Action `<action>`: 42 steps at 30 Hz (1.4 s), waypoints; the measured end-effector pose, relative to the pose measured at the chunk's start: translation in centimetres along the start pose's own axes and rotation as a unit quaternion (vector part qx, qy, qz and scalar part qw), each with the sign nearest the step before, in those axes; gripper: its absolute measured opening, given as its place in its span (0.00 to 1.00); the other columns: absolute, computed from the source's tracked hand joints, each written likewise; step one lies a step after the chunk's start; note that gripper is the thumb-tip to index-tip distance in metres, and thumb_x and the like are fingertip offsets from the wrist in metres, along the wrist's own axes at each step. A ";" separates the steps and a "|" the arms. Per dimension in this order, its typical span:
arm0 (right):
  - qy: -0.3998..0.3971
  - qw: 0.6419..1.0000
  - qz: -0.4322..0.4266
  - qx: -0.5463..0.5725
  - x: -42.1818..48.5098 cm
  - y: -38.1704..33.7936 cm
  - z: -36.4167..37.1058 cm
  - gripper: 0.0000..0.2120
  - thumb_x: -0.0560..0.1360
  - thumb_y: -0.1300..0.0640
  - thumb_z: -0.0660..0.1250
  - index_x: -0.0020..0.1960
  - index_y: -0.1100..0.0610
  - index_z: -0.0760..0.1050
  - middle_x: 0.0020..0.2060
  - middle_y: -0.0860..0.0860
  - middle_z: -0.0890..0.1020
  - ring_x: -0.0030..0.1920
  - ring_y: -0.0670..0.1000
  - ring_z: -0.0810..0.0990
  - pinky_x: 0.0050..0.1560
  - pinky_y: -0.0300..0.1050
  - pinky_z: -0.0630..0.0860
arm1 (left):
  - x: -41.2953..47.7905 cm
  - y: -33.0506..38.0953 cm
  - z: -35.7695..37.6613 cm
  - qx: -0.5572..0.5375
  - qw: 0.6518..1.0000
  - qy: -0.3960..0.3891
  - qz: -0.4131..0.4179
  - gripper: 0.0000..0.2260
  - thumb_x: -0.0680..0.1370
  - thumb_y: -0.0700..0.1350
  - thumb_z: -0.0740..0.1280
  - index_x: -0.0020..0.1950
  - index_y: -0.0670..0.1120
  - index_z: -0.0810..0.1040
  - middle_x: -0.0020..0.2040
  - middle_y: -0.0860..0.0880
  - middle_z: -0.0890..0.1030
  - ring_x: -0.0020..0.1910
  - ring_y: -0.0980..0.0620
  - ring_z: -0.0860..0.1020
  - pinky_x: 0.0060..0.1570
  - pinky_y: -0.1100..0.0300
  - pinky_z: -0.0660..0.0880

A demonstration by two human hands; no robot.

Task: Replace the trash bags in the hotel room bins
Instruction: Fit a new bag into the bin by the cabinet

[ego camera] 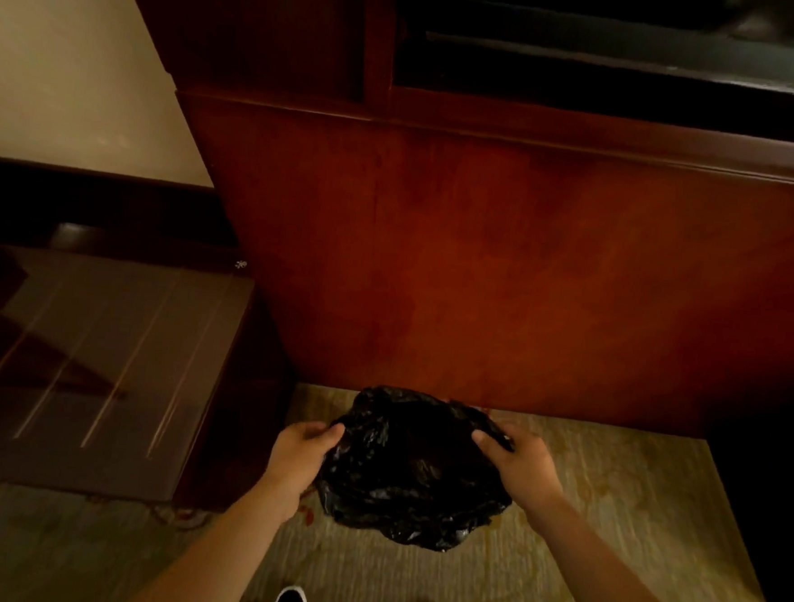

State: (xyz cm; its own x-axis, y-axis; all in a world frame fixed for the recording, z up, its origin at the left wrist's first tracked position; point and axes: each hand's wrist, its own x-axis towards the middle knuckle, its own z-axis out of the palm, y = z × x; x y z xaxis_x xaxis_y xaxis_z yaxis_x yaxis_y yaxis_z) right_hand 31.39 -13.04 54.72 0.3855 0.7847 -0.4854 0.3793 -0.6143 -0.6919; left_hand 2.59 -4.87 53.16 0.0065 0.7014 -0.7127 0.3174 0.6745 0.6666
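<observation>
Black trash bag [414, 466], held above the carpet [608, 480] before a wooden cabinet [505, 270], its edges pinched by left hand [297, 458] and right hand [517, 464]; no bin is visible, so lining apparently remains undone.

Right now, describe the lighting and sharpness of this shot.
Head view: dim, warm light; the black bag is a dark mass with few glints, folds hard to read; the left hand and right hand gripping it look soft-edged; the glossy low table shows streaky reflections.
</observation>
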 end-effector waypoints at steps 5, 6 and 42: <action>0.034 0.999 -0.014 -0.014 2.7 1.0 2.6 0.05 0.81 0.53 0.64 0.47 0.50 0.78 0.42 0.47 0.82 0.42 0.47 0.81 0.47 0.55 0.81 | 3.7 -2.7 -0.6 0.227 0.964 0.080 0.112 0.22 0.78 0.48 0.71 0.71 0.46 0.75 0.63 0.48 0.81 0.62 0.49 0.79 0.58 0.55 0.77; 0.039 0.999 -0.013 -0.005 3.5 1.4 3.2 0.04 0.81 0.53 0.64 0.49 0.49 0.78 0.43 0.47 0.82 0.43 0.46 0.81 0.47 0.55 0.82 | 4.7 -3.3 -0.9 0.239 0.958 0.110 0.117 0.21 0.78 0.49 0.71 0.70 0.46 0.75 0.62 0.47 0.82 0.60 0.48 0.80 0.57 0.54 0.77; 0.007 0.995 0.020 0.099 23.5 14.3 24.9 0.13 0.81 0.53 0.65 0.41 0.59 0.75 0.39 0.61 0.80 0.41 0.63 0.80 0.37 0.51 0.71 | 29.4 -18.6 4.0 0.014 0.953 0.284 0.102 0.07 0.78 0.43 0.70 0.42 0.50 0.75 0.39 0.53 0.79 0.38 0.57 0.77 0.39 0.57 0.72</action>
State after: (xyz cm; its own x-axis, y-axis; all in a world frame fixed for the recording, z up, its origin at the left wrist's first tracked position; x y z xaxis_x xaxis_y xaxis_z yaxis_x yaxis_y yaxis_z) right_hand 24.94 -1.30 20.15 0.4093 0.7579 -0.5080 0.1909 -0.6155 -0.7646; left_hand 0.66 2.29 19.00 -0.4406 0.8347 -0.3304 0.3900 0.5094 0.7671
